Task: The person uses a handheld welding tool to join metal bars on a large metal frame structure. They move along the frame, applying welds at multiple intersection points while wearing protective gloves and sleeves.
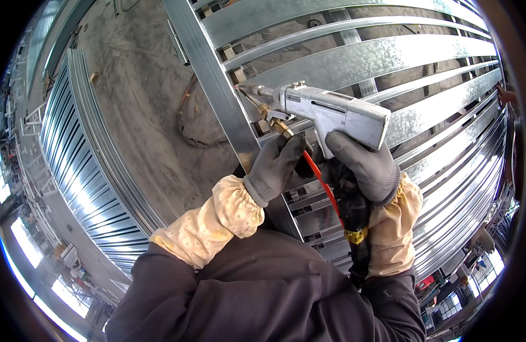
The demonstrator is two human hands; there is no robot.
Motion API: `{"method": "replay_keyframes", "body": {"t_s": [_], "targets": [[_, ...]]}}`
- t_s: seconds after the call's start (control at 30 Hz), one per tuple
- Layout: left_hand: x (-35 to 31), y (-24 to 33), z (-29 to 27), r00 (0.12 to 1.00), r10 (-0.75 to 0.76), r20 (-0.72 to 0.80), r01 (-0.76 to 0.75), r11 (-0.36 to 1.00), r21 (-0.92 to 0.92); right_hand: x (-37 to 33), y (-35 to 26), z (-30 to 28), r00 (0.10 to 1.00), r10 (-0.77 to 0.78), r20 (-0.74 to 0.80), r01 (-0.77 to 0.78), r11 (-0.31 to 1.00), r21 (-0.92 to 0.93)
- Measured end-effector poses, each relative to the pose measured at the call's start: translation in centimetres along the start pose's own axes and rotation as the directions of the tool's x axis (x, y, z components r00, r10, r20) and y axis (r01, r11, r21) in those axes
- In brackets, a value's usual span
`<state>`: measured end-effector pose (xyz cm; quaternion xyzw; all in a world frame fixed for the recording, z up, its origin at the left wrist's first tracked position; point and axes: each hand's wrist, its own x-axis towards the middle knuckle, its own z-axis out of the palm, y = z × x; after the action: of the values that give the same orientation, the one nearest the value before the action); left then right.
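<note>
Head view, from the left: a slatted metal panel point(83, 188) lies beyond the left edge of a galvanized frame point(214, 85), with a dark hose point(197, 139) on the floor between. The gloved left hand point(276, 165) is at that left edge, fingers curled closed around the lower end of a brass fitting point(284, 130), where a red hose point(323, 176) runs on. Its guide joins a pale grey gun point(337, 114), held over the frame's left edge, nozzle toward the rail's inner corner; whether it touches, I cannot tell. The gloved right hand point(368, 168) is wrapped round the gun's grip, its far fingers hidden. Good handling here, I judge, means keeping nozzle and guide tip in line, wrist steady, hose unkinked. No writing is legible on gun or frame.
</note>
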<state>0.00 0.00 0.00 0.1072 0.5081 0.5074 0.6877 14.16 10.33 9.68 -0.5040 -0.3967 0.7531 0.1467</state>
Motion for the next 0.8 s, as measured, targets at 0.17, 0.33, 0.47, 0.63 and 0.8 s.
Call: {"method": "replay_keyframes", "body": {"t_s": [0.17,0.33,0.47,0.63,0.8], "targets": [[-0.5,0.3,0.2,1.0,0.011,0.009,-0.011,1.0,-0.023,-0.4,-0.3,0.0,0.996,0.083,0.028,-0.084,0.996,0.04],[0.0,-0.5,-1.0,0.995,-0.029,0.097,0.026,0.999,0.028,-0.4,0.1,0.1,0.999,0.047,-0.023,-0.046,0.998,0.036],[-0.2,-0.5,-0.3,1.0,-0.006,-0.003,0.006,1.0,-0.014,-0.4,-0.2,0.1,0.998,0.057,-0.004,-0.057,0.998,0.025],[0.0,-0.7,-0.5,0.995,-0.012,0.096,0.011,1.0,0.016,-0.5,-0.2,-0.1,0.999,0.037,0.025,-0.038,0.998,0.042],[0.1,-1.3,-0.7,0.991,0.032,0.127,-0.034,0.999,0.011,-0.7,-0.2,-0.1,0.999,0.021,0.027,-0.022,0.999,0.043]]}}
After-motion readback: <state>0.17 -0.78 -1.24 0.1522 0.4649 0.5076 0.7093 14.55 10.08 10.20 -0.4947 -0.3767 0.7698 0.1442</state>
